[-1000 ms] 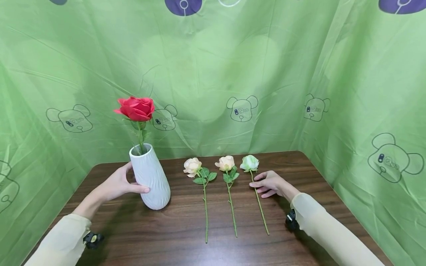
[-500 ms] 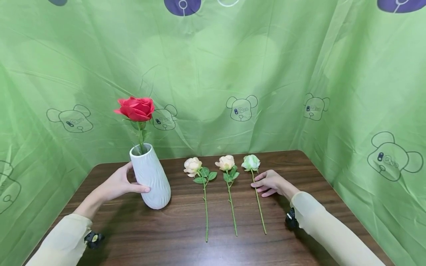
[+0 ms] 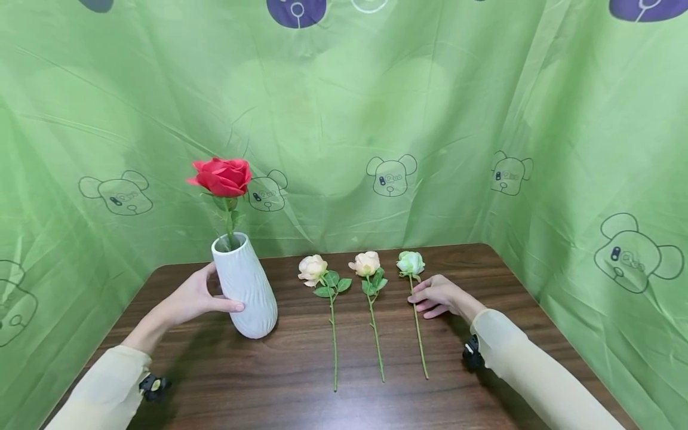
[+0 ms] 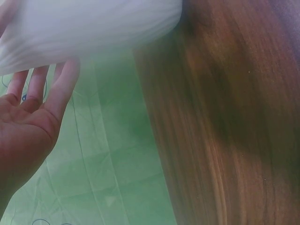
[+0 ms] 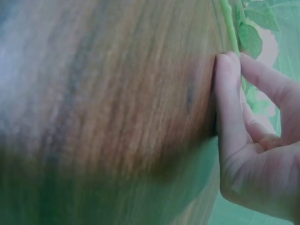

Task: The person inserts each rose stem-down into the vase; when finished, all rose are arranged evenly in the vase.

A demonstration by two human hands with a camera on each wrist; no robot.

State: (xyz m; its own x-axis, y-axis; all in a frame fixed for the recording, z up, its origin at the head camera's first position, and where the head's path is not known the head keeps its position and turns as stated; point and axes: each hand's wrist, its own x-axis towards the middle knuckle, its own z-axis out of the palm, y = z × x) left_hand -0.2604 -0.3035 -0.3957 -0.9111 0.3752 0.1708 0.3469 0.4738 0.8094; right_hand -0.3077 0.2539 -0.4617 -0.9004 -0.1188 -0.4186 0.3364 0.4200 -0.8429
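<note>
My left hand [image 3: 196,298] grips a white ribbed vase [image 3: 254,298] from the left, thumb across its front and the other fingers behind. The vase leans to the left, and a single red rose [image 3: 223,178] rises from its mouth. In the left wrist view, the fingers [image 4: 65,84] reach up to the vase's pale side. At the right, my right hand [image 3: 438,295] pinches the stem of a pale green rose [image 3: 411,263] below its bloom. The right wrist view has thumb and forefinger meeting at the green stem [image 5: 229,28], close to the tabletop.
Two cream roses, one left [image 3: 313,270] and one in the middle [image 3: 366,263], lie on the brown wooden table [image 3: 269,382] with their stems toward me. A green curtain [image 3: 333,107] printed with bear heads hangs around the table's back and sides.
The pale green rose has turned in my right hand: its bloom has shifted right and its stem end left. My left hand still holds the vase in place.
</note>
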